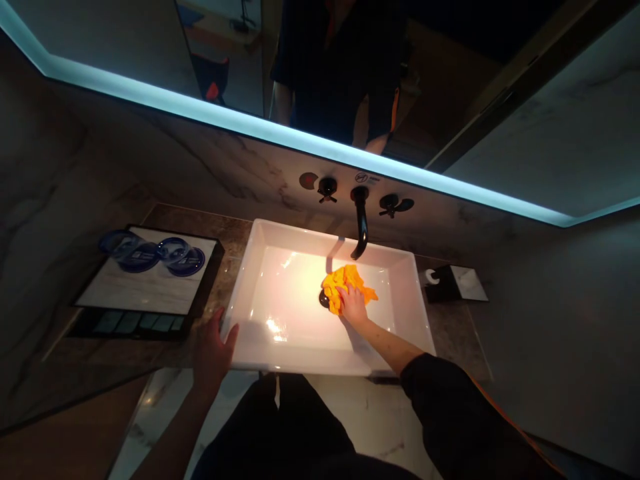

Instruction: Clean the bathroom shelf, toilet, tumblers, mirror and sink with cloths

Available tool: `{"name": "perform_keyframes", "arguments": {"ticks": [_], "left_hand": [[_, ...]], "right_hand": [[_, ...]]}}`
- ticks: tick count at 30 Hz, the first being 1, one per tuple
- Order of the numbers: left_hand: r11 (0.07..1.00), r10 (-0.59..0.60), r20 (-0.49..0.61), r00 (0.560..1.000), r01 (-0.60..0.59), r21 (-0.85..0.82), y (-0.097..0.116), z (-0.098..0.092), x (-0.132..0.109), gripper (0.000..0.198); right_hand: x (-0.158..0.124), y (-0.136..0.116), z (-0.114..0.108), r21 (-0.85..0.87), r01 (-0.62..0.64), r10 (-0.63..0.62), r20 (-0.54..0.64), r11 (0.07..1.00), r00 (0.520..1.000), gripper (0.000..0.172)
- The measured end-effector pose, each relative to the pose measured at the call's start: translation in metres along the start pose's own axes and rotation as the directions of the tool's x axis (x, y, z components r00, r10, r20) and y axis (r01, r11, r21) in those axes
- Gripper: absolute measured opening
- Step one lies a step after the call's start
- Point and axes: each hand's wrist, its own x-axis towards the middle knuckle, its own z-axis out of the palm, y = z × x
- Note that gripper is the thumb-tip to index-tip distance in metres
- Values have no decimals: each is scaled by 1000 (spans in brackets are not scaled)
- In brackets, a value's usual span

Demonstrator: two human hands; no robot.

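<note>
Down in the white rectangular sink (300, 363), my right hand (353, 305) presses a crumpled orange cloth (345, 277) against the basin floor, fingers bent over it. Just left of the cloth, partly covered by it, shows the dark round drain (325, 298). My left hand (215, 350) rests at the sink's front left corner, thumb and fingers apart, holding nothing. Above the basin, a black spout (361, 227) comes out of the wall, close behind the cloth.
Black cross handles (327, 189) flank the spout. On the left of the counter stands a marble-topped box (145, 293) with two clear-lidded cups (173, 252). A black tissue box (455, 283) is at the right. Above runs a lit mirror edge (280, 137).
</note>
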Motion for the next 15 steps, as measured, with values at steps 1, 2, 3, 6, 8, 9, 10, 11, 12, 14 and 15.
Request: {"name": "perform_keyframes", "arguments": {"ticks": [1, 2, 3, 6, 8, 9, 10, 11, 12, 14, 15], "left_hand": [[1000, -8, 2, 1000, 8, -4, 1, 0, 0, 72], [1000, -20, 6, 1000, 20, -9, 1, 0, 0, 72], [999, -30, 11, 999, 30, -15, 2, 0, 0, 71], [999, -37, 18, 999, 38, -36, 1, 1, 0, 68], [999, -29, 15, 999, 30, -36, 1, 1, 0, 66], [999, -25, 13, 1000, 25, -28, 1, 1, 1, 65], [1000, -24, 9, 1000, 24, -16, 1, 1, 1, 65], [1000, -25, 7, 1000, 25, -2, 1, 0, 1, 65], [1000, -27, 8, 1000, 27, 11, 2, 0, 1, 65], [999, -40, 23, 999, 40, 34, 4, -2, 1, 66], [998, -56, 31, 998, 54, 45, 5, -3, 1, 68]], "right_hand": [[-21, -2, 5, 3, -18, 18, 27, 1000, 999, 46], [-41, -4, 8, 15, 5, -6, 70, 1000, 998, 46], [-57, -5, 8, 41, 59, -64, 127, 997, 990, 45], [-79, -6, -12, 198, 285, -333, 281, 938, 900, 43], [-71, -6, -31, 237, 394, -447, 240, 888, 862, 38], [-61, -9, -38, 214, 429, -468, 189, 878, 863, 37], [-49, -15, -42, 174, 437, -462, 140, 882, 876, 36], [-37, -23, -41, 140, 419, -435, 111, 897, 894, 38], [-25, -34, -36, 125, 383, -396, 104, 915, 912, 43], [-9, -57, -16, 133, 292, -307, 105, 947, 946, 53], [-6, -67, -4, 146, 272, -287, 97, 951, 953, 52]]}}
